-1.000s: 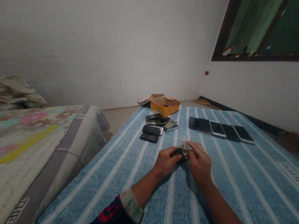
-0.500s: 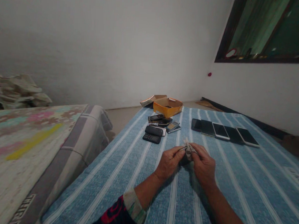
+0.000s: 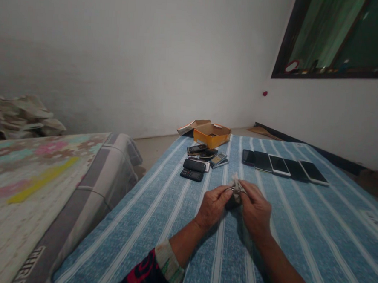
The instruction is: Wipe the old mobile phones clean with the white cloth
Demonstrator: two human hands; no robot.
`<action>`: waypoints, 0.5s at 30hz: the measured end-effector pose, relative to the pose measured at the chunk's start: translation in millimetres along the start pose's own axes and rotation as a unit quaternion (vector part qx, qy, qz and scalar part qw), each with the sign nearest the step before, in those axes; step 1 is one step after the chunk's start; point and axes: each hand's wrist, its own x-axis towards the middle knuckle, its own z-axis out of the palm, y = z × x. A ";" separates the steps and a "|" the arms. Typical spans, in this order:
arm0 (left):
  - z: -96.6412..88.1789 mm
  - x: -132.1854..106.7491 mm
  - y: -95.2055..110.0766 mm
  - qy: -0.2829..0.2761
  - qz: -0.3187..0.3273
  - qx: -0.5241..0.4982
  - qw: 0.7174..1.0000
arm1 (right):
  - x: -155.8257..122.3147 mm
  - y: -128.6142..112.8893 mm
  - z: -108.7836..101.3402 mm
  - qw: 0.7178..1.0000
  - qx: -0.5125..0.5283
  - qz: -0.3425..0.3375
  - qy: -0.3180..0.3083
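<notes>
Handset (image 3: pixel 230 188) (largely hidden) is now edge-on, unlike a second ago, above the striped sheet's (image 3: pixel 159 212) middle; left hand (image 3: pixel 213 205) fingers pinch it, right hand (image 3: pixel 257 209) fingers pinch cloth (image 3: pixel 237 190), apparently working the rim.

A blue cloth (image 3: pixel 159 212) with white stripes covers the surface which carries the things; what is under it, I cannot see. At its far end stands an open orange box (image 3: pixel 205 138), with a lid (image 3: pixel 193 127) tilted beside it on the left. In front of the box is a small, close group of phones. Nearest in this group lies a black keypad phone (image 3: pixel 191 175), and just beyond it a black phone (image 3: pixel 195 165). On the right of the group lies a silver phone (image 3: pixel 219 159). Farther right, well apart, five flat devices (image 3: pixel 279 165) make one row, side by side, with dark screens.
</notes>
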 end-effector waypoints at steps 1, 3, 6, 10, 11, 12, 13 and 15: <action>0.4 -0.1 -0.1 0.000 -0.001 0.000 1.000 | 0.0 -0.5 0.4 1.000 -0.003 -0.016 -0.001; 1.0 0.0 -0.8 0.002 -0.004 -0.001 1.000 | -0.1 0.4 1.3 1.000 -0.002 -0.017 0.000; 0.5 0.4 -2.1 0.010 -0.004 -0.003 1.000 | -0.9 4.3 2.2 0.999 0.016 0.048 0.007; -1.7 0.6 -2.6 0.015 -0.013 -0.009 1.000 | -1.8 5.3 2.4 0.991 0.043 0.127 0.002; -2.0 0.4 -2.3 0.016 -0.015 -0.011 1.000 | -1.8 4.1 2.4 0.991 0.045 0.124 0.000; -2.3 0.2 -1.9 0.016 -0.016 -0.012 1.000 | -1.6 2.6 2.4 0.993 0.044 0.112 0.001; -2.3 0.0 -1.4 0.014 -0.015 -0.014 1.000 | -1.4 1.2 2.4 0.995 0.041 0.094 0.001; -2.3 -0.3 -0.6 0.011 -0.011 -0.016 1.000 | -1.0 0.0 2.3 0.997 0.035 0.062 0.002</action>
